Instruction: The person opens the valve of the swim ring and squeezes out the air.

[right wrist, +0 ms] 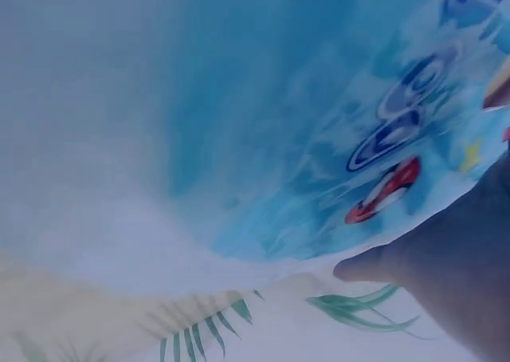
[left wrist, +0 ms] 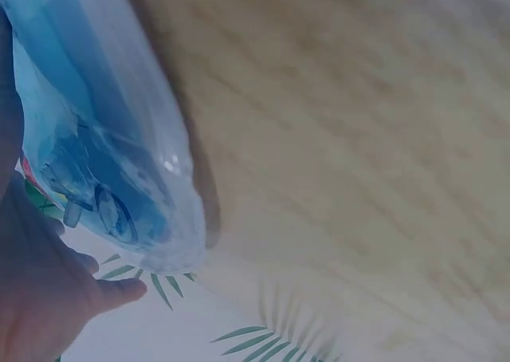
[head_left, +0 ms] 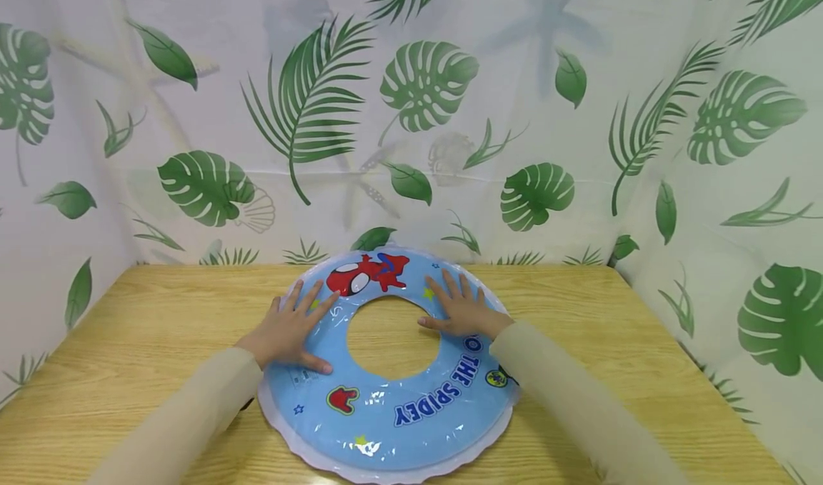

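A light-blue inflatable swim ring [head_left: 386,435] with a cartoon figure and lettering lies on the wooden table [head_left: 566,306], puffed with air. My left hand [head_left: 287,331] rests on its left side, fingers spread and straight. On the ring's upper right, my right hand [head_left: 464,310] lies with extended fingers, its thumb at the inner hole's edge. In the left wrist view, a clear valve [left wrist: 73,212] shows on the ring near the left hand [left wrist: 40,286]. The right wrist view shows the ring's side [right wrist: 263,123] beside the right hand [right wrist: 454,266].
Behind the table hangs a white cloth [head_left: 450,206] printed with green leaves. It also runs along the left and right sides. The ring's far edge reaches the table's back edge. Wood grain shows through the ring's hole.
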### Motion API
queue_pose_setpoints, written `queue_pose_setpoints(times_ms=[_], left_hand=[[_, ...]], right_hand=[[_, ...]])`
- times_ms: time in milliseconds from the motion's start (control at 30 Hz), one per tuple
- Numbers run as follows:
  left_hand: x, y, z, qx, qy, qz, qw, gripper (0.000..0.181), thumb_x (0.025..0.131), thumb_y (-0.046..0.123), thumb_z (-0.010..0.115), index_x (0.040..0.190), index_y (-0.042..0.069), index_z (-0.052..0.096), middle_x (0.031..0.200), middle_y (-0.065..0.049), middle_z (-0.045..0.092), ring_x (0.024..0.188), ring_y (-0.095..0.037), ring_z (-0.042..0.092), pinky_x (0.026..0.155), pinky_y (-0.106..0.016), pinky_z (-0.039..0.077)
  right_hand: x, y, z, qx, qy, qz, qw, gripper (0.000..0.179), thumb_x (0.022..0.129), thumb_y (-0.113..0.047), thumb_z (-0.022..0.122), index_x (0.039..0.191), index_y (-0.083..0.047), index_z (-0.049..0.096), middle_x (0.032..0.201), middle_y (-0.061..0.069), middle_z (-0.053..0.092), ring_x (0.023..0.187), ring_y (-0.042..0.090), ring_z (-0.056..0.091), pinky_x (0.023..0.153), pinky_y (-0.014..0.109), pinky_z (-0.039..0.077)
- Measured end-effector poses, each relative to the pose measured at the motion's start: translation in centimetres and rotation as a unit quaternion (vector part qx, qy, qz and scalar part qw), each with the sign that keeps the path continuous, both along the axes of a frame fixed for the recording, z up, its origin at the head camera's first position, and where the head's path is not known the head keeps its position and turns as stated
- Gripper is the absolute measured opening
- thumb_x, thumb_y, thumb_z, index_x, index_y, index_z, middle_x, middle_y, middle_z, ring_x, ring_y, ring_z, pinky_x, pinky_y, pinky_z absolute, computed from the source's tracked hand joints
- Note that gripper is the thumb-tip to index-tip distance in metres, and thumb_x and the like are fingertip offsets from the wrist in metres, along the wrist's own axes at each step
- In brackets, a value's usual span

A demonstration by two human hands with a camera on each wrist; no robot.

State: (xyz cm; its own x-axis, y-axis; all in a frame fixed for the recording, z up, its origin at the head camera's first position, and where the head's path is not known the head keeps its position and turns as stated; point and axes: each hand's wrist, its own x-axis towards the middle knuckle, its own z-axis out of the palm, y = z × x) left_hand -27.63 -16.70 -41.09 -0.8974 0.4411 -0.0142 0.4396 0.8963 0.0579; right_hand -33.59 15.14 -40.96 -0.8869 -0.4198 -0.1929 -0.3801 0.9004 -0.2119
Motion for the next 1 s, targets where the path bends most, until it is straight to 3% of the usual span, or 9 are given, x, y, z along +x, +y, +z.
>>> queue_pose_setpoints(times_ms=[133,267,500,1000], left_hand=[[-0.6,0.0,-0.1,0.005,-0.017,-0.004,0.9998,0.12,0.053,0.075,0.066,0.148,0.021,0.014,0.153,-0.017,0.007,0.135,-0.051,0.004,0.101,-0.068,0.018],[-0.9,0.0,-0.1,0.008,-0.045,0.003,0.9989,0.12,0.053,0.075,0.066,0.148,0.024,0.013,0.154,-0.015,0.007,0.134,-0.052,0.007,0.102,-0.067,0.016],[-1.0,0.0,-0.1,0.013,-0.087,0.026,0.9958,0.118,0.054,0.074,0.066,0.147,0.023,0.015,0.154,-0.013,0.01,0.135,-0.051,0.009,0.104,-0.066,0.014],[-0.8,0.3,0.2,0.009,-0.112,0.064,0.9916,0.109,0.055,0.071,0.069,0.145,0.025,0.026,0.152,-0.012,0.019,0.136,-0.048,0.012,0.104,-0.064,0.017]], right_hand=[[-1.6,-1.0,-0.6,-0.004,-0.01,-0.015,0.9998,0.079,0.088,-0.062,0.039,0.147,-0.029,-0.001,0.153,0.013,-0.014,0.137,0.046,-0.012,0.101,0.071,0.002],[-2.2,-1.7,-0.9,0.005,-0.034,-0.042,0.9985,0.073,0.088,-0.065,0.032,0.145,-0.038,-0.004,0.153,0.008,-0.019,0.136,0.048,-0.013,0.099,0.073,0.001],[-1.9,-2.4,-1.0,0.027,-0.055,-0.048,0.997,0.066,0.089,-0.066,0.024,0.144,-0.042,-0.003,0.153,0.007,-0.017,0.135,0.049,-0.013,0.099,0.073,-0.002],[-1.7,-2.6,-0.9,0.04,-0.055,-0.051,0.9964,0.063,0.09,-0.064,0.024,0.145,-0.041,0.003,0.155,0.006,-0.012,0.136,0.047,-0.015,0.099,0.073,-0.002]])
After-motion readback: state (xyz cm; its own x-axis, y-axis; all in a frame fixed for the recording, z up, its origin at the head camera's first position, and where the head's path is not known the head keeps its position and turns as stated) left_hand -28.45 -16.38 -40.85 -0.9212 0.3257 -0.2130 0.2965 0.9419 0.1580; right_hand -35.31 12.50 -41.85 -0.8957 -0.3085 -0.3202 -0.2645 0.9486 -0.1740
